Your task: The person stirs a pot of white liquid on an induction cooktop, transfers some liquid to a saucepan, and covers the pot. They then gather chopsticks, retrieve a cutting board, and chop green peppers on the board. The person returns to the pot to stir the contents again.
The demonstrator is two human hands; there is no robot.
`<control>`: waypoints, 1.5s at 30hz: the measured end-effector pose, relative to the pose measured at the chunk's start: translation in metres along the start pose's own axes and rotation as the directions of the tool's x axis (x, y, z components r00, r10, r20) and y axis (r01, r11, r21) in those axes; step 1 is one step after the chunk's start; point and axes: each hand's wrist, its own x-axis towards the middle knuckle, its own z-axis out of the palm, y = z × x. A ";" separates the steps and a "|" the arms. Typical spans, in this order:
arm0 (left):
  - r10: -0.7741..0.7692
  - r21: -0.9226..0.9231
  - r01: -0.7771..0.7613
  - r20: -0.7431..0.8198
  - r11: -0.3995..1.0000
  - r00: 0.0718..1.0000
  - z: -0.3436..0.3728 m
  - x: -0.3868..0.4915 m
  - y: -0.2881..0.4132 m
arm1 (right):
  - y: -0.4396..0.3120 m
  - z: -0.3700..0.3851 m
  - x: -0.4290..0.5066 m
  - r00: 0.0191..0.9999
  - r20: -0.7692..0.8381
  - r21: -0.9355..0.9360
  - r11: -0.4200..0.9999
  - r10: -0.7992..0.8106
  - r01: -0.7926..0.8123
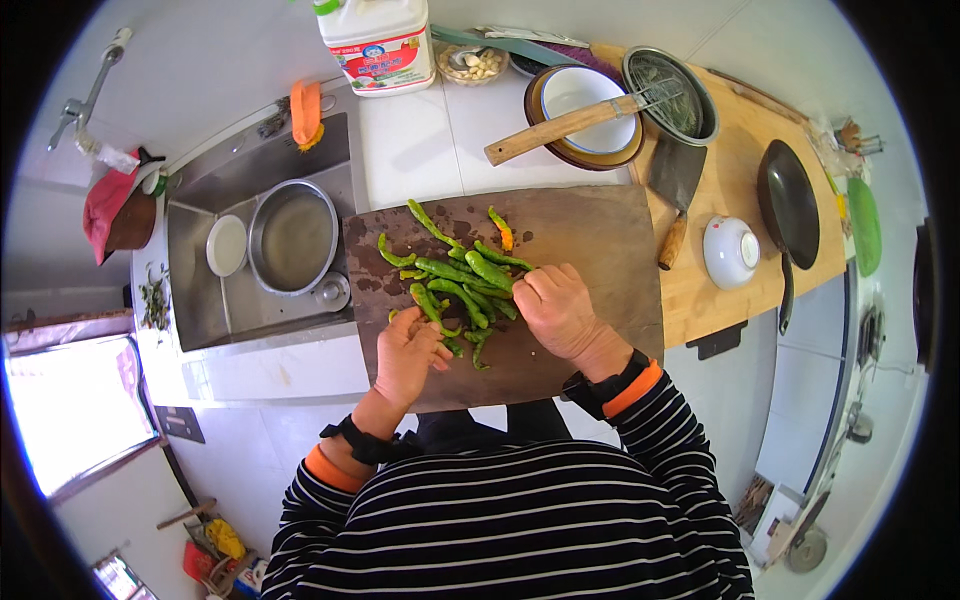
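Observation:
A loose pile of long green peppers (457, 289) lies on a dark wooden cutting board (600, 247) in front of me. My right hand (559, 311) is curled at the right side of the pile, closed around the end of a green pepper (487, 271). At the pile's lower left, my left hand (409, 349) has its fingers apart, with the fingertips against a pepper (424, 300); no firm hold shows. One pepper, partly orange (501, 229), lies apart near the board's far edge.
Left of the board is a steel sink (217, 300) with a metal basin of water (294, 236) and a white dish (226, 246). To the right are a cleaver (679, 180), an upturned bowl (731, 253) and a frying pan (789, 206). Stacked bowls (585, 105) stand behind, under a wooden-handled tool (562, 129).

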 end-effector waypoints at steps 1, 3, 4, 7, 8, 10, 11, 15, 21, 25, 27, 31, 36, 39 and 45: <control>0.030 0.005 -0.030 -0.048 1.000 0.998 0.003 -0.003 -0.002 | 0.003 -0.003 -0.001 1.000 -0.012 -0.005 1.000 -0.025 0.025; 0.073 -0.020 -0.077 -0.145 0.997 0.987 0.009 -0.009 -0.007 | 0.009 -0.006 -0.002 0.998 -0.008 0.012 0.998 -0.057 0.057; 0.099 0.012 -0.099 -0.236 0.995 0.967 0.013 -0.012 -0.010 | 0.014 -0.005 0.000 0.999 -0.042 0.044 0.999 -0.016 0.018; 0.130 0.093 -0.105 -0.333 0.990 0.934 0.019 -0.017 -0.012 | 0.023 0.006 0.006 0.980 -0.094 0.210 0.966 0.176 -0.154; 0.148 0.102 -0.119 -0.357 0.988 0.922 0.023 -0.018 -0.012 | 0.023 0.014 0.009 0.959 -0.078 0.299 0.924 0.272 -0.238; 0.162 0.090 -0.139 -0.358 0.986 0.920 0.030 -0.016 -0.009 | 0.020 0.024 0.010 0.888 0.151 0.433 0.778 0.435 -0.455; 0.174 0.094 -0.150 -0.354 0.984 0.919 0.033 -0.013 -0.007 | 0.016 0.027 0.008 0.898 0.166 0.454 0.777 0.407 -0.436; 0.230 0.125 -0.200 -0.306 0.972 0.924 0.047 0.005 -0.001 | -0.002 0.028 -0.005 0.922 0.240 0.486 0.785 0.304 -0.385; 0.386 0.621 -0.217 -0.150 0.753 0.910 0.068 0.017 -0.002 | -0.024 0.012 -0.031 0.824 0.361 0.529 0.632 0.436 -0.566; 0.458 0.788 -0.329 0.069 0.520 0.886 0.082 0.020 0.002 | -0.028 0.003 -0.047 0.733 0.438 0.544 0.495 0.520 -0.677; 0.471 0.779 -0.412 0.173 0.472 0.865 0.088 0.022 0.005 | -0.029 -0.003 -0.055 0.590 0.524 0.526 0.311 0.615 -0.791; 0.555 0.726 -0.585 0.337 0.361 0.761 0.092 0.027 0.007 | -0.028 -0.015 -0.069 0.491 0.511 0.593 0.125 0.705 -0.796; 0.441 0.630 -0.522 0.299 0.574 0.846 0.078 0.032 0.007 | -0.025 -0.014 -0.076 0.351 0.613 0.639 -0.183 0.708 -0.747; 0.340 0.523 -0.439 0.278 0.731 0.898 0.073 0.037 0.007 | -0.028 -0.011 -0.080 0.387 0.581 0.633 -0.098 0.716 -0.768; 0.583 0.642 -0.646 0.359 0.412 0.729 0.071 0.024 0.013 | -0.033 -0.008 -0.085 0.517 0.535 0.564 0.173 0.668 -0.808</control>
